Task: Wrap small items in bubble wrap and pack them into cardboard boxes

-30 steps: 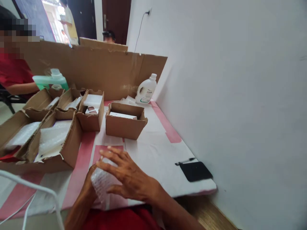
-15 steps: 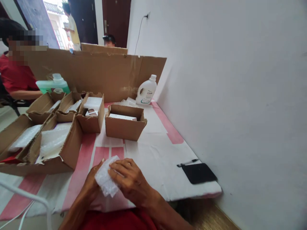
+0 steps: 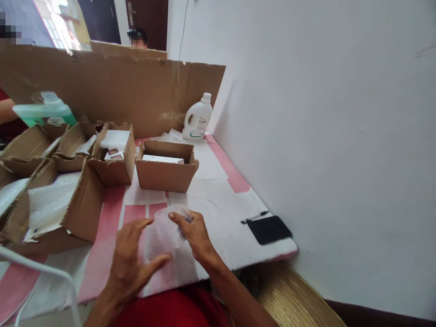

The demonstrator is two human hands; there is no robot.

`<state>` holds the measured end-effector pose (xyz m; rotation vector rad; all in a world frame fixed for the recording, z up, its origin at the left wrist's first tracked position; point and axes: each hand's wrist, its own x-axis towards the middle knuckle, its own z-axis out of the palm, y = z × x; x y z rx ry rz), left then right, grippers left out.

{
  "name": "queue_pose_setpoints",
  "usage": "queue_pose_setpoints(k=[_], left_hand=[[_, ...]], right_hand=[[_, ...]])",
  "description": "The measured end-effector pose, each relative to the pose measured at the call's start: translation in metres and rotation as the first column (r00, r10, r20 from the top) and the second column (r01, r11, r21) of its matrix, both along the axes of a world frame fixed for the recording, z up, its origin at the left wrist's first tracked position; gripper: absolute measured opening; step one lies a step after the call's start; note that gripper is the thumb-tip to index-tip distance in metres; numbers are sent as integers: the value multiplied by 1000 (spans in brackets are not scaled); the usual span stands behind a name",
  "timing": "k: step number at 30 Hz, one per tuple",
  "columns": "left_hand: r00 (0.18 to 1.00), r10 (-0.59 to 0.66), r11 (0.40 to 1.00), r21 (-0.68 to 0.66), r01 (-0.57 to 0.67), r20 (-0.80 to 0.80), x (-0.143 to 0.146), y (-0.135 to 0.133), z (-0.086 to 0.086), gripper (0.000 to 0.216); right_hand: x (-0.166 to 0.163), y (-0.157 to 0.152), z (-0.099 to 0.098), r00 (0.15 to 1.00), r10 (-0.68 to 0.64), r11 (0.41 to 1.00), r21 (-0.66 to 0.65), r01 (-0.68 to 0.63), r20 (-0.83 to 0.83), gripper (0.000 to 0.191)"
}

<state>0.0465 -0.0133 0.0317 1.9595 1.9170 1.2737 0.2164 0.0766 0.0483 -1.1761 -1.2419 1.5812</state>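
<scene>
A piece of white bubble wrap point(image 3: 163, 236) lies on the table's white-and-pink covering point(image 3: 218, 213) near the front edge, and both my hands are on it. My left hand point(image 3: 131, 259) grips its left side, thumb under the lower edge and fingers curled over the top. My right hand point(image 3: 194, 231) pinches the upper right part of the wrap between thumb and fingers. Just beyond the wrap stands a small open cardboard box point(image 3: 166, 165) with a white item inside.
Several open cardboard boxes point(image 3: 68, 190) with white foam fill the left. A tall cardboard sheet point(image 3: 119, 91) stands behind them, with a white bottle point(image 3: 197, 119) and a green jug point(image 3: 44, 111). A black pouch point(image 3: 269, 229) and pen point(image 3: 254, 217) lie right. Other people sit beyond.
The bubble wrap has been spread wider between my hands. My right hand moved off its top to pinch its upper right part, and my left hand came out to its left side.
</scene>
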Motion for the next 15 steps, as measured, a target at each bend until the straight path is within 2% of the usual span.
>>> queue_pose_setpoints(k=[2, 7, 11, 15], left_hand=[[995, -69, 997, -33, 67, -69, 14, 3, -9, 73], [995, -60, 989, -129, 71, 83, 15, 9, -25, 98], [986, -90, 988, -113, 107, 141, 9, 10, -20, 76], [985, -131, 991, -18, 134, 109, 10, 10, -12, 70]], right_hand=[[-2, -4, 4, 1000, 3, 1000, 6, -3, 1, 50], [3, -11, 6, 997, 83, 995, 51, -83, 7, 47], [6, -14, -7, 992, 120, 990, 74, -118, -27, 58], [6, -14, -19, 999, -5, 1000, 1, 5, -32, 70]])
